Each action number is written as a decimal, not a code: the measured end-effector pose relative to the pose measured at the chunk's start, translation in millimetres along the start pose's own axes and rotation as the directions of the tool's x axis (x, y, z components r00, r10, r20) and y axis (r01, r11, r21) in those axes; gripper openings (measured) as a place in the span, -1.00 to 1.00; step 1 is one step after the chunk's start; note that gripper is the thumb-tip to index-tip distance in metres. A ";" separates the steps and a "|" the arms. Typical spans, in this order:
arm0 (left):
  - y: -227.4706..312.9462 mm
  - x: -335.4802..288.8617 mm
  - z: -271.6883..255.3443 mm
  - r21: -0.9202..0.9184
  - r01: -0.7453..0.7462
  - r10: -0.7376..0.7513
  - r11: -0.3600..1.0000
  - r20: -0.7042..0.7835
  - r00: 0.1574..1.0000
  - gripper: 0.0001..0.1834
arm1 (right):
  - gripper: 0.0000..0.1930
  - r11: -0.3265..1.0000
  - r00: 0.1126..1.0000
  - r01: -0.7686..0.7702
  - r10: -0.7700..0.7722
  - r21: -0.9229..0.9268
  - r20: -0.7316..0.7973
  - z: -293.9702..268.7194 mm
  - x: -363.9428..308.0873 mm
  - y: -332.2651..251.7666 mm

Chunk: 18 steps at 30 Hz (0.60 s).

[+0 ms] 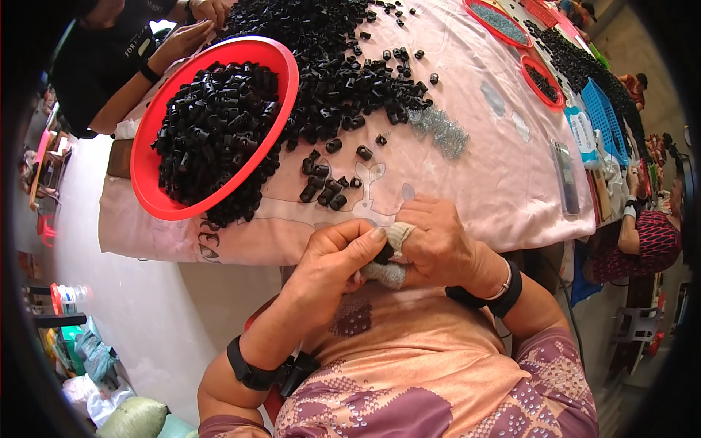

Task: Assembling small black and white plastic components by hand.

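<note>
Both my hands meet in front of my chest at the table's near edge. My left hand is closed, thumb and fingers pinching a small black plastic part. Against that part presses my right hand, its fingers curled; what it grips is hidden. A cream cloth wrap covers one digit of the right hand, and a grey wrap shows just below the part. Beyond my hands lie several loose black plastic parts and a small heap of fine silvery metal pieces, seemingly springs.
A red basin full of black parts stands at the left, beside a large black pile on the pink cloth. At right are a phone, a blue basket and smaller red trays. Another person works at far left.
</note>
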<state>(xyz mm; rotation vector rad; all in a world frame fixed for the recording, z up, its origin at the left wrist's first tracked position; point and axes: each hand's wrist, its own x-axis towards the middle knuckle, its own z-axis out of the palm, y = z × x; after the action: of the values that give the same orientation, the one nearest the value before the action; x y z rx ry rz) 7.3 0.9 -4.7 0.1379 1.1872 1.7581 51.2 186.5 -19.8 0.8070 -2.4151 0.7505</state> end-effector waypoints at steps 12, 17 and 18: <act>1.5 -0.3 0.2 -0.260 0.043 -0.011 0.965 0.122 0.992 -0.68 | -0.86 0.643 0.742 -0.666 0.625 0.377 0.243 -25.7 12.7 9.6; -1.0 -0.5 -0.1 -0.341 0.124 -0.101 0.932 0.084 0.991 -0.67 | -0.81 0.897 0.900 -0.433 0.435 -0.088 0.014 -11.5 36.1 27.6; -1.3 -0.7 -0.9 -0.324 0.135 -0.123 0.936 0.060 0.991 -0.67 | -0.78 0.890 0.912 -0.391 0.409 -0.236 0.031 -9.4 42.3 31.5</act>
<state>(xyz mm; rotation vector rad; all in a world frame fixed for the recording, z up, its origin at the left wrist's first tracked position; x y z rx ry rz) 8.0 -0.1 -5.9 -0.1023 0.8409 1.8005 3.1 197.2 1.2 0.2507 -2.7162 0.5788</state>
